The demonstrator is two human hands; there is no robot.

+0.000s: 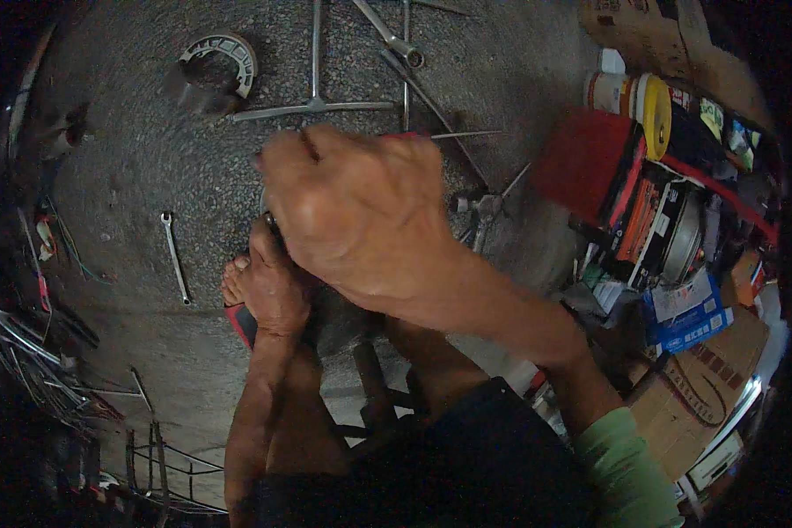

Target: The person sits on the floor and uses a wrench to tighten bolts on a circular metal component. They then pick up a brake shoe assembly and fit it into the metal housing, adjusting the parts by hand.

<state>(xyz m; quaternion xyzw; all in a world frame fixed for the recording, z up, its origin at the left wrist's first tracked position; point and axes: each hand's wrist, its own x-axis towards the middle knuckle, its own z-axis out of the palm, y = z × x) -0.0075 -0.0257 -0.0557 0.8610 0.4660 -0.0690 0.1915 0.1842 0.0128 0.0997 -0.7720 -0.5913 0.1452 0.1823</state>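
My right hand [352, 207] is raised close to the camera in the middle, its fingers curled into a fist and its back toward me. Whatever it holds is hidden beneath it. Lower and just to the left, my left hand [277, 286] is closed, thumb pointing up toward the right fist. A dark bit of something shows between the two hands, too covered to name. Past my right knuckles, a thin metal shaft [471, 135] with a red end lies partly behind the hand. A T-handle wrench [315, 62] rests on the floor beyond the fist.
Brake shoes [242, 62] lie at the far left, with a combination wrench [176, 260] nearer. A three-armed socket wrench [488, 207] sits right of my hand. Rightward are a red box [581, 163], a yellow-rimmed tub [656, 114] and cardboard [700, 387]. Metal racks [154, 458] stand lower left.
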